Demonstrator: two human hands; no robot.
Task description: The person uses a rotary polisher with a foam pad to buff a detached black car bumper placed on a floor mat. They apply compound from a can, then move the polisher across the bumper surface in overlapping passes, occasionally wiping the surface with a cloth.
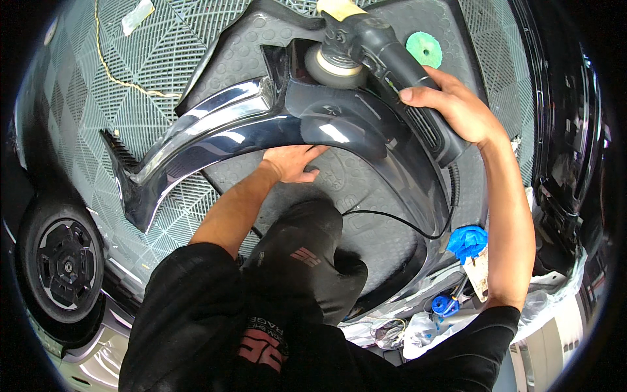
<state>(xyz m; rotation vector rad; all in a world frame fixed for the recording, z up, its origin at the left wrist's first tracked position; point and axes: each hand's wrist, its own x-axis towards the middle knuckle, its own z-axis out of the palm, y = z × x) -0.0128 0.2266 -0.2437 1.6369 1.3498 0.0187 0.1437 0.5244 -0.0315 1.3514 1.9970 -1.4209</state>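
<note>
A glossy black car body panel (pixel 245 130), curved like a wheel arch, lies before me, with a shiny highlight along its left part. My right hand (pixel 450 108) is wrapped round the body of a black polisher (pixel 392 55). The polisher's round dark pad (pixel 334 70) is at the panel's upper middle, beside a hazy patch (pixel 326 104) on the surface; whether it touches cannot be made out. My left hand (pixel 287 162) is at the panel's inner edge, thumb and index finger apart. Its other fingers are partly hidden at that edge.
Beneath the panel is a dark rubber mat (pixel 255 46) on grey grid flooring (pixel 137 85). A green foam pad (pixel 424 49) lies at far right. The polisher's cord (pixel 398 221) loops near my knee. Blue cloth (pixel 467 242) and plastic bags (pixel 431 333) lie near my right arm; a wheel (pixel 67 263) stands left.
</note>
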